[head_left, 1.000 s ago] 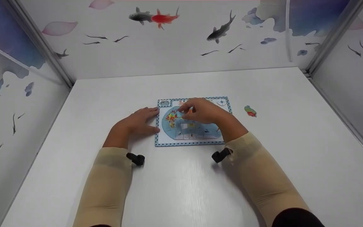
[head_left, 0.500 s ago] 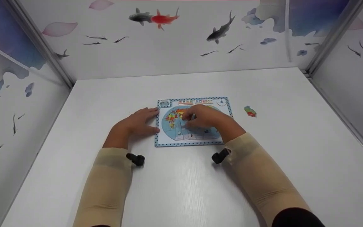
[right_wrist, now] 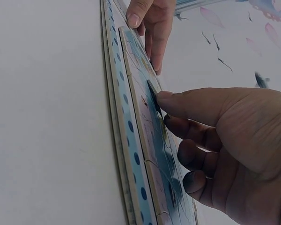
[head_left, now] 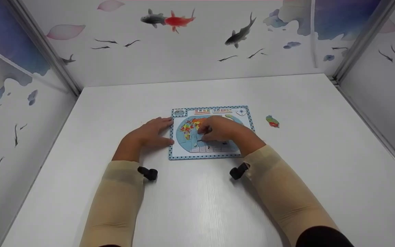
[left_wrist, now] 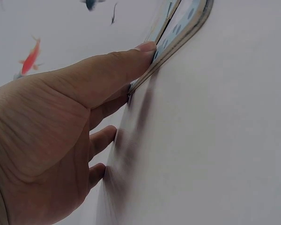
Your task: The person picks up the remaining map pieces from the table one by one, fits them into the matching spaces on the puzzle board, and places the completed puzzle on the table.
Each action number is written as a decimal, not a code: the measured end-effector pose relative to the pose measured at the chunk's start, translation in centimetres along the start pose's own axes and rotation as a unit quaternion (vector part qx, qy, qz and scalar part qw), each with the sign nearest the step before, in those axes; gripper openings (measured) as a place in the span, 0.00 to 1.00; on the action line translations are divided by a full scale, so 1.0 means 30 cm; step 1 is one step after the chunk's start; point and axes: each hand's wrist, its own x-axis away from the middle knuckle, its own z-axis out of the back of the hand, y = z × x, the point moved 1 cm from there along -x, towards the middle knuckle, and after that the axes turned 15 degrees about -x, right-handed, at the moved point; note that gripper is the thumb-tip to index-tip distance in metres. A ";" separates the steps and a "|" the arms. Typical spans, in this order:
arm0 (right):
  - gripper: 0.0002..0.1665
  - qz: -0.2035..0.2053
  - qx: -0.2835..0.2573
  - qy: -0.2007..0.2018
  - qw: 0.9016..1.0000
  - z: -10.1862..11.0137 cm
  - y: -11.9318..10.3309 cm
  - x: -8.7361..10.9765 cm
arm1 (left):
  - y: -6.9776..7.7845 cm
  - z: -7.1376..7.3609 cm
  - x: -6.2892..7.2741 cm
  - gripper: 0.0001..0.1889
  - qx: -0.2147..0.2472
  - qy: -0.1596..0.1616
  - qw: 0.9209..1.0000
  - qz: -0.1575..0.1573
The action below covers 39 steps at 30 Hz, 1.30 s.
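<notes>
A world map jigsaw puzzle with a blue dotted border lies flat on the white table. Along its left edge rests my left hand, fingers spread and thumb touching the border; the left wrist view shows the thumb on the board's rim. Over the middle of the map, my right hand pinches a puzzle piece between thumb and forefinger. That piece looks dark and tilted, one edge down at the board's surface. Its printed face is mostly hidden. The other right fingers curl close above the map.
One loose puzzle piece, green and red, lies on the table right of the board. White panels printed with fish and petals enclose the table at the back and sides. Each wrist carries a small black camera.
My right hand has come down and slightly toward me over the map with the piece, covering the pale gap seen earlier. The left hand stays in place.
</notes>
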 end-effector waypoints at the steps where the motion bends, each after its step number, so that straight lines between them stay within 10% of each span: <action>1: 0.16 0.000 -0.001 0.000 1.000 -0.001 0.000 0.000 | 0.000 0.000 0.000 0.48 0.000 0.000 1.000 0.000; 29: 0.14 -0.008 -0.006 0.022 1.000 -0.007 -0.010 0.003 | -0.009 -0.002 -0.004 0.49 0.006 -0.002 1.000 -0.001; 39: 0.17 0.026 -0.032 0.065 0.997 0.120 0.012 0.047 | -0.012 0.000 -0.002 0.48 0.012 -0.007 1.000 0.000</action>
